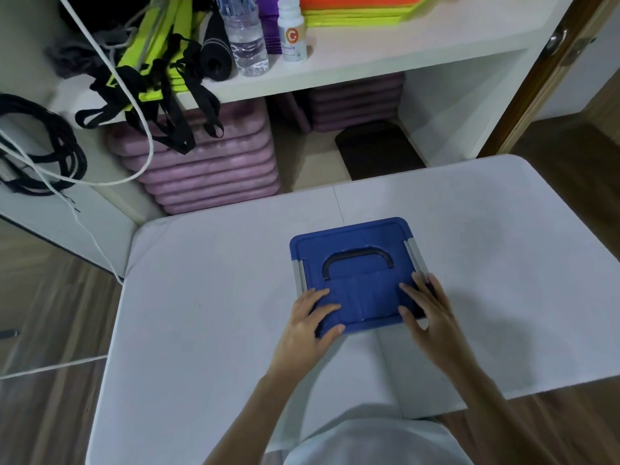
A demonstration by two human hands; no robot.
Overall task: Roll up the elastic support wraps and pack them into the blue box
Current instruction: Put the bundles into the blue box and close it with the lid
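White cloth of the person's top (369, 441) fills the bottom centre of the frame, and two bare forearms reach up from it over the white table (201, 297). Left hand (310, 318) lies on the lower left corner of the blue box (352, 243), fingers spread almost straight across the lid and thumb hooked at the near edge. Right hand (426, 307) lies on the lower right corner, fingers extended flat on the lid and over its side; neither hand grips anything. Closed, the box sits just right of the middle of the frame, its black handle (357, 260) folded flat on the lid and grey latches (298, 273) on both sides. Upper centre, a shelf (369, 52) carries a water bottle (246, 38) beside a white pill bottle (292, 31); purple pads (214, 176) are stacked below it
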